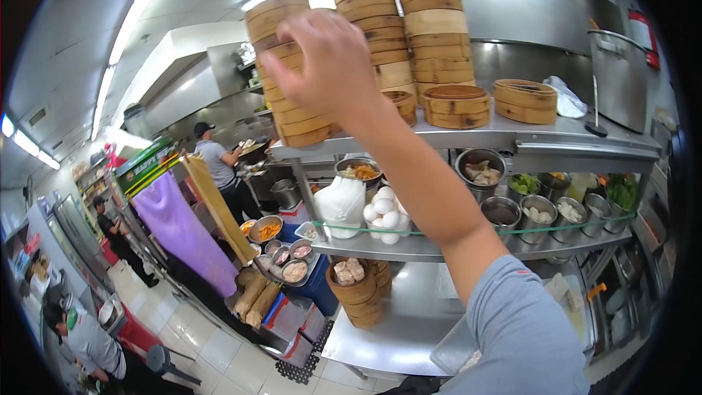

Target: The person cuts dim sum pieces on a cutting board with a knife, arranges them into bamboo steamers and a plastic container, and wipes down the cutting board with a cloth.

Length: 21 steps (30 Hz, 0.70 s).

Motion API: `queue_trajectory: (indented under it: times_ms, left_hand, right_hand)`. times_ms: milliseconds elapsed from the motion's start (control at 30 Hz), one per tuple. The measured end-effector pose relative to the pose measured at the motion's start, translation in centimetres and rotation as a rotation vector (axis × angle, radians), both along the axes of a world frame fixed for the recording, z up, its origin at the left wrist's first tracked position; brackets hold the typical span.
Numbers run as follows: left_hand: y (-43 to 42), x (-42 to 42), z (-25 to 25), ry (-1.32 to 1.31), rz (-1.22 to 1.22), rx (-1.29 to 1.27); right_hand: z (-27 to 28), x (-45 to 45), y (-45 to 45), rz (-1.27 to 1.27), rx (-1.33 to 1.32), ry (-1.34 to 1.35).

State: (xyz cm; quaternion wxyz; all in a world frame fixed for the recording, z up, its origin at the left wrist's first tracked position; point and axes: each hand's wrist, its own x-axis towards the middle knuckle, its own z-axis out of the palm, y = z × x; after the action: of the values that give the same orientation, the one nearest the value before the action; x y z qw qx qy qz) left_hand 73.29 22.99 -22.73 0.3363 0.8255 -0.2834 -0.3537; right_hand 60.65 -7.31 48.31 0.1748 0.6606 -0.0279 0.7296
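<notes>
My right hand (pixel 325 58) is raised at the end of an outstretched arm in a grey sleeve. It is slightly blurred, its fingers curved and the thumb apart from them. Behind it stands the leftmost stack of bamboo steamers (pixel 311 134), partly covered by the hand; whether they touch I cannot tell. Two more tall steamer stacks (pixel 441 47) rise beside it on the upper shelf. Lower bamboo steamers (pixel 457 106) sit further right, one of them lidded or covered (pixel 525 101). My left hand is out of view.
White eggs (pixel 384 212) and metal containers of ingredients (pixel 537 216) line the middle shelf (pixel 431 252). Below, a steamer stack holding dumplings (pixel 355 292) stands on a metal counter (pixel 402 344). A large pot (pixel 618 77) is at right. Several co-workers (pixel 219 164) work at left.
</notes>
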Motion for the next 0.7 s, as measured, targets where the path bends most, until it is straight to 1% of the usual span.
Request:
queue_trajectory:
  times_ms: [33, 100, 133, 167, 200, 233, 267, 300, 333, 367, 400, 433, 467, 500, 533, 567, 633, 667, 700]
  left_hand:
    - [-0.2, 0.3, 0.1, -0.008, -0.020, -0.001]
    - [-0.4, 0.8, 0.7, -0.028, -0.064, -0.015]
    - [-0.5, 1.0, 1.4, -0.048, -0.096, -0.039]
    - [-0.6, 1.1, 2.7, -0.069, -0.136, -0.076]
    - [-0.7, 1.3, 4.7, -0.096, -0.184, -0.136]
    - [-1.1, 1.8, 6.9, -0.141, -0.248, -0.230]
    - [-2.2, 2.4, 9.9, -0.191, -0.306, -0.330]
    - [-4.0, 2.5, 14.0, -0.255, -0.372, -0.472]
    - [-7.0, -1.6, 26.8, -0.169, -0.342, -0.660]
    - [-10.1, -2.2, 33.6, -0.272, -0.460, -0.776]
    - [-11.9, -4.1, 40.7, -0.282, -0.458, -0.759]
    - [-15.1, -3.7, 44.4, -0.671, -0.523, -0.974]
    - [-17.4, -4.8, 49.4, -0.777, -0.560, -1.095]
    - [-20.6, -4.9, 52.7, -0.904, -0.572, -1.262]
    - [-23.5, -5.2, 55.4, -1.040, -0.528, -1.320]
    - [-26.1, -5.5, 57.6, -1.176, -0.478, -1.374]
    - [-31.1, -5.5, 59.5, -1.410, -0.275, -1.376]
    - [-32.2, -5.6, 60.4, -1.397, -0.285, -1.369]
    - [-33.0, -5.3, 60.7, -1.304, -0.354, -1.319]
  right_hand:
    - [-2.5, -2.9, 0.6, -0.059, -0.025, 0.009]
    - [-5.8, -8.9, 0.2, -0.201, 0.117, 0.003]
    - [-7.0, -11.5, -0.6, -0.311, 0.197, -0.034]
    - [-7.9, -13.7, -1.5, -0.419, 0.274, -0.067]
    - [-8.6, -15.0, -3.0, -0.424, 0.276, -0.064]
    - [-9.5, -16.0, -5.0, -0.525, 0.325, -0.085]
    - [-10.1, -16.5, -6.6, -0.627, 0.371, -0.107]
    - [-10.5, -16.9, -7.5, -0.634, 0.372, -0.102]
    - [-10.7, -17.3, -8.3, -0.580, 0.449, 0.029]
    - [-10.9, -17.7, -8.6, -0.523, 0.524, 0.157]
    - [-11.2, -17.6, -8.5, -0.552, 0.505, 0.153]
    - [-11.6, -17.9, -8.8, -0.562, 0.502, 0.151]
    - [-12.0, -18.1, -9.3, -0.460, 0.427, 0.140]
    - [-12.2, -18.5, -9.6, -0.357, 0.351, 0.129]
    - [-11.9, -19.3, -8.3, -0.189, 0.411, 0.174]
    - [-12.0, -20.2, -7.2, -0.194, 0.410, 0.172]
    - [-12.9, -22.0, -5.2, -0.087, 0.227, 0.233]
    - [-13.7, -23.0, -4.0, -0.063, 0.186, 0.252]
    - [-14.5, -24.2, -2.3, -0.068, 0.212, 0.260]
